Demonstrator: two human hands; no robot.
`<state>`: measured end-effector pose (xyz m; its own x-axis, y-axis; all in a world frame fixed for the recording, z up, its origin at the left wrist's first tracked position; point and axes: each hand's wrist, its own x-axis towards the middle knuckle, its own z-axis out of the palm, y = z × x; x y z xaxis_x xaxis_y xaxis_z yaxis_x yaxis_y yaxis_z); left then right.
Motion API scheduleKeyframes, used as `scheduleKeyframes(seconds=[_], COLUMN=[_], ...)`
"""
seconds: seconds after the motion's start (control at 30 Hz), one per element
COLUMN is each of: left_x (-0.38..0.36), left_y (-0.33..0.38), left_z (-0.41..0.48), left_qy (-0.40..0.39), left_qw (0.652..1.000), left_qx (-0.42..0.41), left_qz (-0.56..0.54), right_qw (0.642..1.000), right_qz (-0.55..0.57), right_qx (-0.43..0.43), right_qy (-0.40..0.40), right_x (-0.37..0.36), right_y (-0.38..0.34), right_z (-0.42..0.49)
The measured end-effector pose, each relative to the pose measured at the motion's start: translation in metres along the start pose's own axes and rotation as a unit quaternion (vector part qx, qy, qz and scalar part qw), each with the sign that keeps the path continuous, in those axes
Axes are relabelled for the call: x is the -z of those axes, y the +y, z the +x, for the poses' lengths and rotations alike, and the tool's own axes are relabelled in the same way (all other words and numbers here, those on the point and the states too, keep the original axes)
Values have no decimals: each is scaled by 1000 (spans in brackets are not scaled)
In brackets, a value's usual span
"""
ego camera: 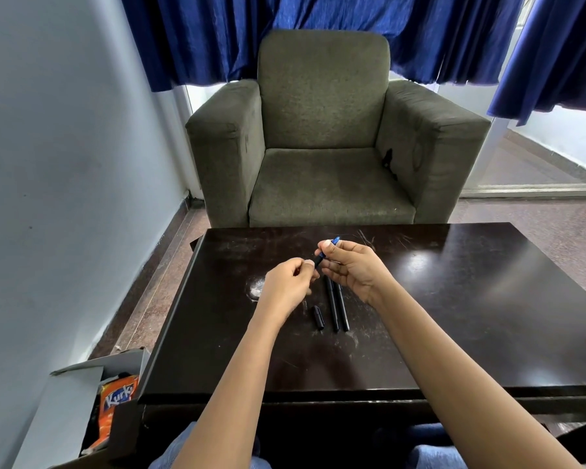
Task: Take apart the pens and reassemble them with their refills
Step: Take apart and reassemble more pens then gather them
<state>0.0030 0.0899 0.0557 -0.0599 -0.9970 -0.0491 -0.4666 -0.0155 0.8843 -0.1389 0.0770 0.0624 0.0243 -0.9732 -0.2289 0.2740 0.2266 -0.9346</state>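
Both my hands hold one blue pen (326, 249) above the dark table (454, 299). My right hand (351, 267) grips the pen's blue barrel, whose end sticks out past my thumb. My left hand (290, 280) pinches the pen's black front end with thumb and fingers. Two black pens (337, 308) lie side by side on the table just below my hands. A loose black cap (318, 317) lies to their left.
A grey-green armchair (322, 137) stands behind the table. An open cardboard box (82, 401) with an orange snack packet (114, 407) sits on the floor at the lower left. Blue curtains hang at the back. A wall runs along the left.
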Motion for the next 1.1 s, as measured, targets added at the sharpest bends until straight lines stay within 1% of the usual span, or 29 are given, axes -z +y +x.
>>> scheduleKeyframes(seconds=[0.1,0.23,0.33,0.43,0.5,0.6,0.67,0.8,0.9,1.0,1.1], left_x=[0,-1,0,1,-1,0,1,0,0,0,0], left_y=[-3,2,1,-3,-3,1,1,-6,-5,0,-1], left_z=[0,2,2,1,1,1,1,4,4,2,1], left_qy=[6,2,16,23,23,12,8,23,25,5,-2], left_qw=[1000,999,1000,1000,999,1000,1000,999,1000,1000,1000], left_qx=[-13,32,2,-21,-16,15,9,-25,-15,10,-7], left_qz=[-6,-5,21,4,-18,-2,18,14,0,1,20], right_qw=[1000,1000,1000,1000,1000,1000,1000,1000,1000,1000,1000], right_qz=[8,11,10,7,9,2,7,0,0,-11,-15], right_qx=[2,1,1,2,2,4,5,6,8,6,7], right_qy=[3,-1,6,9,8,11,14,18,12,15,17], right_x=[0,-1,-1,-1,0,-1,-1,-1,-2,-2,-2], right_y=[-1,-1,-1,0,1,0,-1,-1,-1,0,0], right_z=[-1,-2,-1,-1,-2,-3,-2,-2,-3,-2,-1])
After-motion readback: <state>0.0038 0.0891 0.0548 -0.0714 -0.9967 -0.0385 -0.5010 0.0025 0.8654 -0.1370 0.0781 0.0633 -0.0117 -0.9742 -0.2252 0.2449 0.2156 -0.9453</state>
